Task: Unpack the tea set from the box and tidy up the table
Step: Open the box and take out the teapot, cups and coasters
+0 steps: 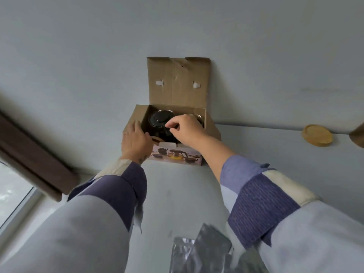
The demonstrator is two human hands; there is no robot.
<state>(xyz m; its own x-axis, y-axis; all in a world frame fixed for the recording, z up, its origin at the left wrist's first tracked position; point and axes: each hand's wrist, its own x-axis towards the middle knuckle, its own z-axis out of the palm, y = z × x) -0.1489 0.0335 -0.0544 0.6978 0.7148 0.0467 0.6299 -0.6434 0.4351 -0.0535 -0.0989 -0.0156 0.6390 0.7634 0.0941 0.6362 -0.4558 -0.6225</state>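
Observation:
An open cardboard box stands against the wall at the far edge of the table, its lid flap raised. Inside sits a dark teapot with a round lid. My right hand reaches into the box, fingers curled and pinching at the teapot's right side. My left hand presses against the box's left wall and front corner, fingers fairly straight. The printed front of the box shows a picture of the tea set. Anything else in the box is hidden by my right hand.
A round wooden coaster stack lies at the back right of the white table. Crumpled clear plastic wrap lies near the front edge. A brown window frame runs along the left. A brown object pokes in at the right edge.

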